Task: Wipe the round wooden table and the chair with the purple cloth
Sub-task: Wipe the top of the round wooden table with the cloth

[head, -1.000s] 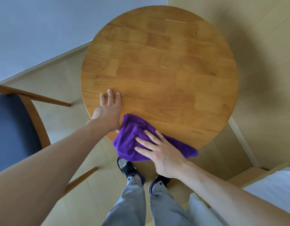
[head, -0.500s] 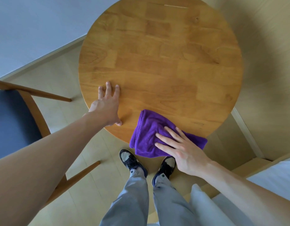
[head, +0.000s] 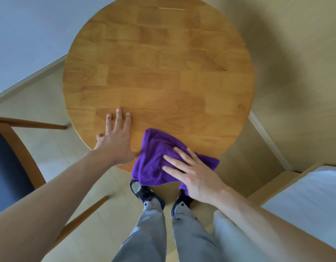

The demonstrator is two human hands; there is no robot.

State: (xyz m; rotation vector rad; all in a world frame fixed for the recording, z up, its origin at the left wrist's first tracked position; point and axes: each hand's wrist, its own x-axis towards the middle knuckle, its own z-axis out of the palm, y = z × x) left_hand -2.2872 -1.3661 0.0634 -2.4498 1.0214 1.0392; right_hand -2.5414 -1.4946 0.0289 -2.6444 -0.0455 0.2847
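Purple cloth on round wooden table's near edge under flat right hand, left hand spread flat beside it.

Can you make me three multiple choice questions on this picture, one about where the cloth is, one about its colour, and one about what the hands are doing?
1. Where does the cloth lie?
A. at the table's near edge, partly hanging over it
B. in the middle of the table
C. on the chair seat

2. What colour is the cloth?
A. green
B. purple
C. white

3. How is the right hand on the cloth?
A. clenched round a bunch of it
B. lifted clear of it
C. flat, fingers spread, pressing it down

Answers:
1 A: part of the cloth overhangs the round table's rim above the shoes.
2 B: it is vivid purple.
3 C: the fingers lie straight on the cloth, while the left hand rests flat on the wood beside it.
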